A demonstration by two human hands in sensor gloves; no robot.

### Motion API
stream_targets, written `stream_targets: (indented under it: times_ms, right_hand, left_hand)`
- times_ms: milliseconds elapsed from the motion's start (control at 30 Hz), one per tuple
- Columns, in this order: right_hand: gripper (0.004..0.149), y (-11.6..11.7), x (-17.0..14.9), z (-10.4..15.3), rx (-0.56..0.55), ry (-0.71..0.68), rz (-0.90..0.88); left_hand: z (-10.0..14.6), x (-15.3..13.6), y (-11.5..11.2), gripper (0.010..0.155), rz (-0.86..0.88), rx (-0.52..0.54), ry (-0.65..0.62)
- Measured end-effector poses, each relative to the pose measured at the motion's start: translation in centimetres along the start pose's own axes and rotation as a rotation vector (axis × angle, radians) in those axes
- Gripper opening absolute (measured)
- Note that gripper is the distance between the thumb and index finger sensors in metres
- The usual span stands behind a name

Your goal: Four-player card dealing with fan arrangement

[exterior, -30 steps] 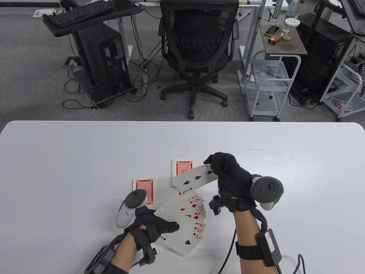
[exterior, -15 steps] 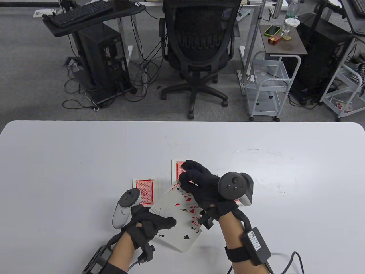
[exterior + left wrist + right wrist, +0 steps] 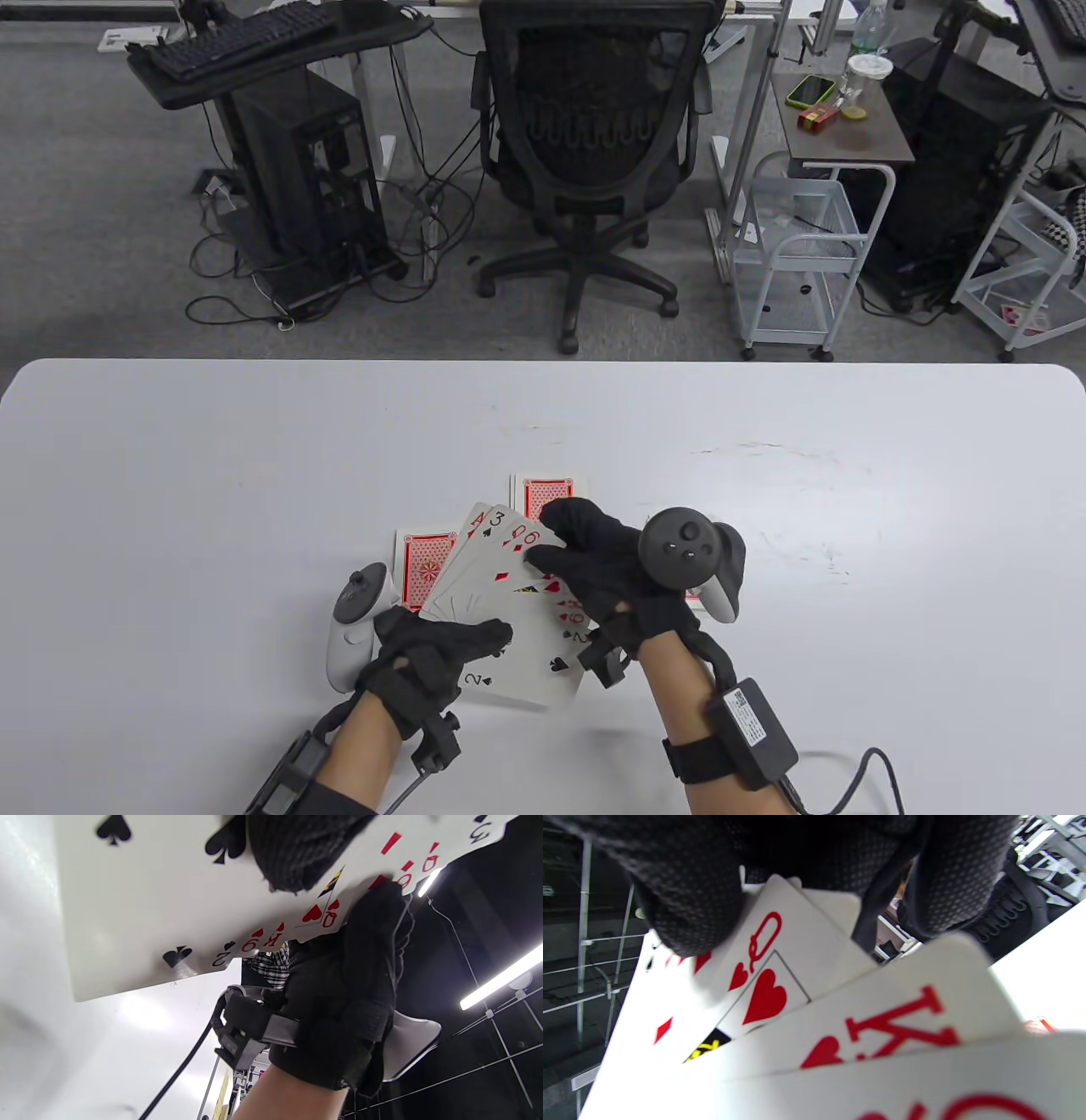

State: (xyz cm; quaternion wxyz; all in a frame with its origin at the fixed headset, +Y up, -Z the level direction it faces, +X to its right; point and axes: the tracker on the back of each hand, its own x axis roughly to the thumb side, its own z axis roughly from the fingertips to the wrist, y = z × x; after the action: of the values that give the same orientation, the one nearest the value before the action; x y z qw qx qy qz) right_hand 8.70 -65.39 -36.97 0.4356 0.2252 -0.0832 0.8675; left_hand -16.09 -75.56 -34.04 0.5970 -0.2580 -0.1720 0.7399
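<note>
My left hand (image 3: 475, 638) grips a fan of face-up cards (image 3: 509, 628) low above the table, thumb on the 2 of spades at the front. The fan runs through red cards up to a 3 of spades at its far end. My right hand (image 3: 550, 545) pinches the fan's upper right edge, near the queen of hearts (image 3: 759, 984) and king of hearts (image 3: 895, 1031). The left wrist view shows the fan (image 3: 148, 912) with my left thumb on it and my right hand (image 3: 352, 997) behind its edge. Red-backed piles lie face down to the left (image 3: 422, 562) and beyond (image 3: 543, 494).
The white table (image 3: 212, 475) stretches wide on both sides and beyond the cards. A sliver of another red-backed card (image 3: 694, 597) shows under my right hand's tracker. An office chair (image 3: 590, 153) and carts stand on the floor beyond the table.
My right hand carried the 3 of spades down from the right and set it into the fan's far end. It now pinches the fan. The fan shifted left and swung upward.
</note>
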Motion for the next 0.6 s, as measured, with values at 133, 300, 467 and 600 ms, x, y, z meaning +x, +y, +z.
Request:
stream_targets:
  times_ms: [133, 300, 467, 600]
  right_hand:
    - [0.05, -0.2, 0.1, 0.0, -0.008, -0.016, -0.012]
    - [0.047, -1.0, -0.5, -0.1, -0.038, 0.011, 0.022]
    - [0.045, -3.0, -0.8, 0.3, -0.133, -0.019, -0.003]
    - [0.044, -4.7, -0.6, 0.5, -0.221, -0.071, -0.055]
  left_hand:
    - [0.0, 0.0, 0.3, 0.062, 0.009, 0.003, 0.002]
    - [0.0, 0.0, 0.6, 0.062, -0.003, 0.001, 0.02]
    - [-0.1, -0.1, 0.3, 0.062, -0.062, -0.038, 0.054]
    - [-0.4, -0.2, -0.2, 0.062, -0.126, -0.089, 0.096]
